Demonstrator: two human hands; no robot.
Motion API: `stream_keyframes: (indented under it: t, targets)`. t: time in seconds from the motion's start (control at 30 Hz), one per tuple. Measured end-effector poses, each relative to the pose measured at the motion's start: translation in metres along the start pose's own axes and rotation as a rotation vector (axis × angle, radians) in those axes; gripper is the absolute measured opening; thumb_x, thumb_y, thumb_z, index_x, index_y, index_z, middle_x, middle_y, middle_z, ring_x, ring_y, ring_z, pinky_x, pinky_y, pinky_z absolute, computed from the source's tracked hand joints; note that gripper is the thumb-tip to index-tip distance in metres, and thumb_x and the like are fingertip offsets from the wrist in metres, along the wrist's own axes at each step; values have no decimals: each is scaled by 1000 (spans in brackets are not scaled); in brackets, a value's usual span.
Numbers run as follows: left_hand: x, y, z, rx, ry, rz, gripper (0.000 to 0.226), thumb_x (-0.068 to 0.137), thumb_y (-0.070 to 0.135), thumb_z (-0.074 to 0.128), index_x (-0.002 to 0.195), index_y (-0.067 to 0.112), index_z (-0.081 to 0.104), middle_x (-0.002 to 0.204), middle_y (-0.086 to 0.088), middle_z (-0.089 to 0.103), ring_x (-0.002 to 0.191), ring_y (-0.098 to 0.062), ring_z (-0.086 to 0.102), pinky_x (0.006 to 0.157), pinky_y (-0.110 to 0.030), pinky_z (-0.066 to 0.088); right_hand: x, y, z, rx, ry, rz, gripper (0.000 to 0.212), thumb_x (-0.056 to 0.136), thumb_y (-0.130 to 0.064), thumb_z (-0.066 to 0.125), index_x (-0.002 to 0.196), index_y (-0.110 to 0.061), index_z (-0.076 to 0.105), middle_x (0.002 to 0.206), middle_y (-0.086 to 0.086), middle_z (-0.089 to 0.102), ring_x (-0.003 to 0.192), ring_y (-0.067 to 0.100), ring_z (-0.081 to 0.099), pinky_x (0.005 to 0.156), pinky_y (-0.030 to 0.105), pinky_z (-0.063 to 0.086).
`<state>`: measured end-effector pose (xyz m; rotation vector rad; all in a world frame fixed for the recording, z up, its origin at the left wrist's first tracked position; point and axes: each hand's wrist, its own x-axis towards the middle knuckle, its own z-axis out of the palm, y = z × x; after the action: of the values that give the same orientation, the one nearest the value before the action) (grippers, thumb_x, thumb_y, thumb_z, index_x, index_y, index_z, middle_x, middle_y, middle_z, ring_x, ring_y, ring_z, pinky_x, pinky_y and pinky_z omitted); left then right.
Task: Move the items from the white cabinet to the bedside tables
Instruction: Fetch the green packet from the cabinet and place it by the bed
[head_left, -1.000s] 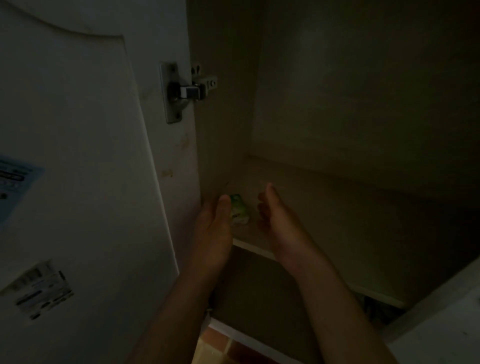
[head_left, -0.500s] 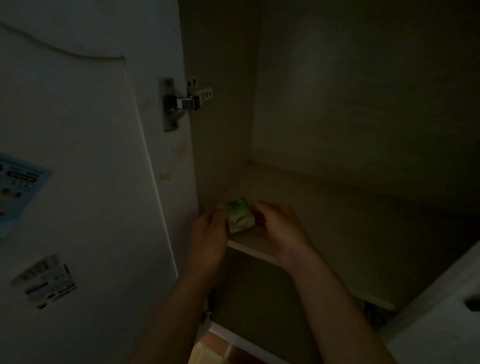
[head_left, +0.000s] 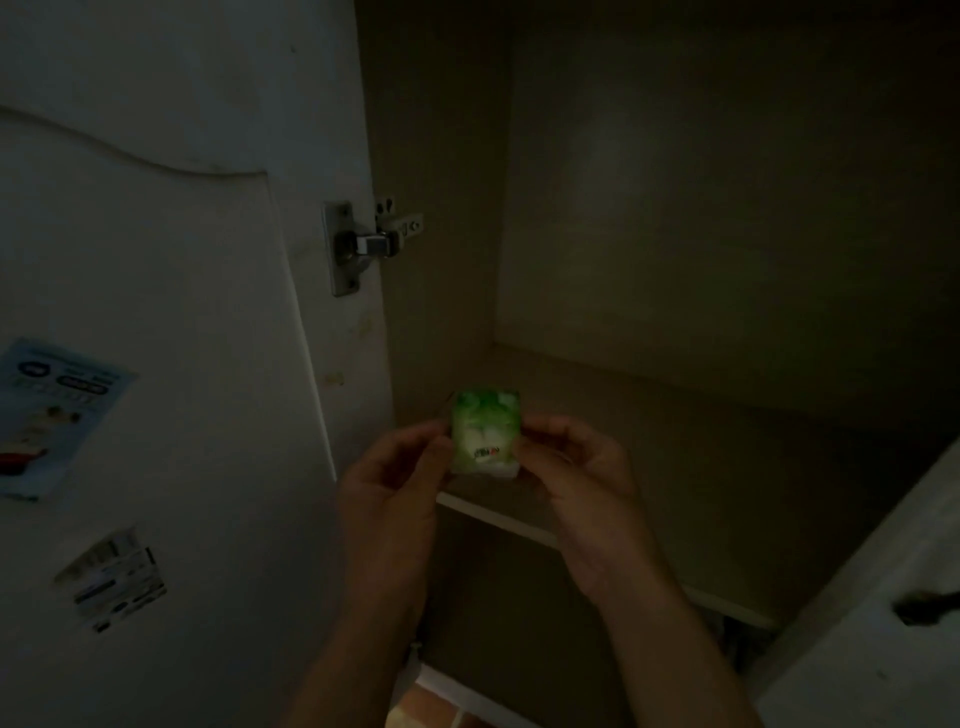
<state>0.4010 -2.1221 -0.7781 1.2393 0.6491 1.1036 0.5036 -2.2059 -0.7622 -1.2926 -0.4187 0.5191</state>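
Up off the shelf it comes: half a second ago the little green and white packet was sitting low at the shelf's front edge between our fingertips, and now we have it raised clear, label turned toward us. Our left hand pinches its left edge between thumb and fingers, and our right hand pinches the right edge the same way, so both hands grip the one packet between them. It stands upright in the air, just in front of and above the front lip of the shelf, at the left end of the white cabinet close to the inner side wall. We make out a small red and white mark low on the packet's face, but the light is too dim to read it.

The left cabinet door hangs wide open beside our left forearm, its metal hinge showing above the packet. Two stickers cling to the door's inside face, a blue one higher up and a smaller pale one below it. Lower right, the other door leans into view with a dark handle. Below our wrists a strip of reddish floor tile peeks through.
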Motion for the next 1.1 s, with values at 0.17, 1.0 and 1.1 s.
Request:
stream_keyframes:
  t: [0.17, 1.0, 1.1]
  targets:
    - [-4, 34, 2, -13, -73, 124, 23, 86, -2, 68, 90, 19, 75, 87, 5, 79, 84, -6, 73, 70, -15, 55, -10, -25, 4, 9, -52, -187, 32, 85, 10, 65, 95, -19, 72, 91, -3, 78, 88, 9, 73, 72, 20, 57]
    - [-36, 290, -24, 182, -19, 37, 23, 83, -6, 71, 89, 17, 73, 83, 0, 76, 78, -9, 73, 69, -19, 56, -119, -241, 93, -73, -29, -32, 21, 89, 3, 66, 98, -16, 69, 93, -1, 75, 88, 13, 73, 72, 23, 59]
    - [-37, 360, -26, 189, -17, 56, 24, 84, -7, 70, 91, 15, 74, 87, -3, 76, 83, -12, 74, 71, -21, 58, -140, -303, 116, -93, -32, -48, 21, 88, 2, 67, 99, -16, 69, 94, 2, 76, 87, 12, 74, 71, 22, 58]
